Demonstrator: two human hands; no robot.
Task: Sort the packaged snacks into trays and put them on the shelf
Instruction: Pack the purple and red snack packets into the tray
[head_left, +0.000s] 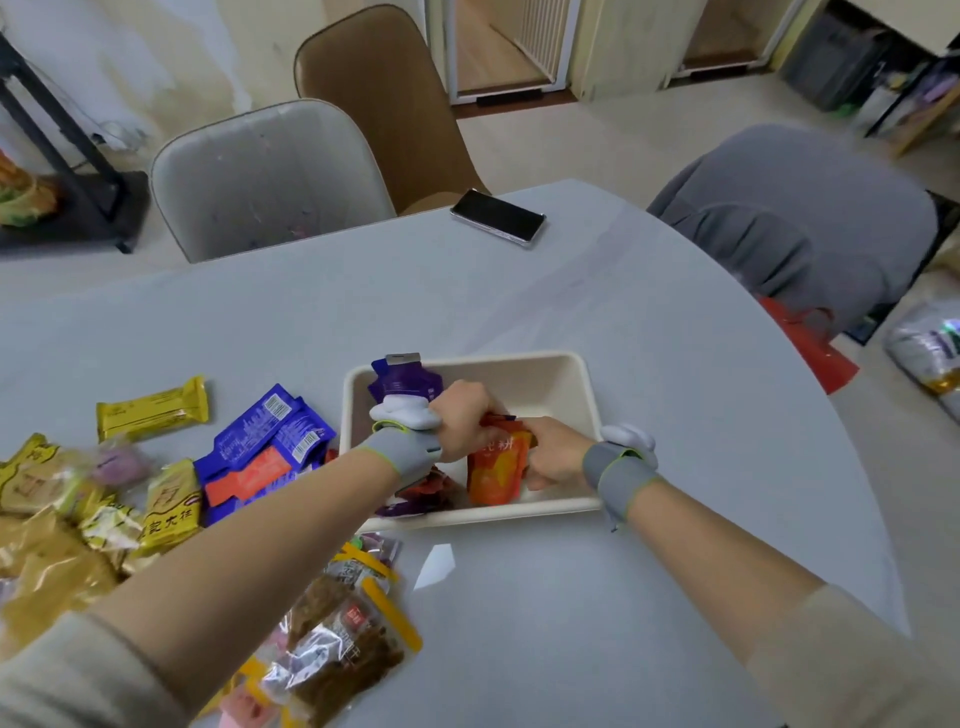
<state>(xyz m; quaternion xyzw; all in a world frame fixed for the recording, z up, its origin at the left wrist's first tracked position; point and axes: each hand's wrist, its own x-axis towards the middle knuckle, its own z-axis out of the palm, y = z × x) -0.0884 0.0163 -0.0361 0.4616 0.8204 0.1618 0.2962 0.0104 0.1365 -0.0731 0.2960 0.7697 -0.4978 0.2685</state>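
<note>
Two hands meet over a beige tray (571, 374) on the pale table (571, 291), the left hand (462, 415) and right hand (553, 452) both closed on an orange pouch (493, 473) standing upright inside it. A purple pouch (402, 382) leans at the tray's far-left corner; loose snacks (156, 499) lie heaped to the left. The pouch looks best seated upright against its neighbours before release, leaving the empty right half free for more
</note>
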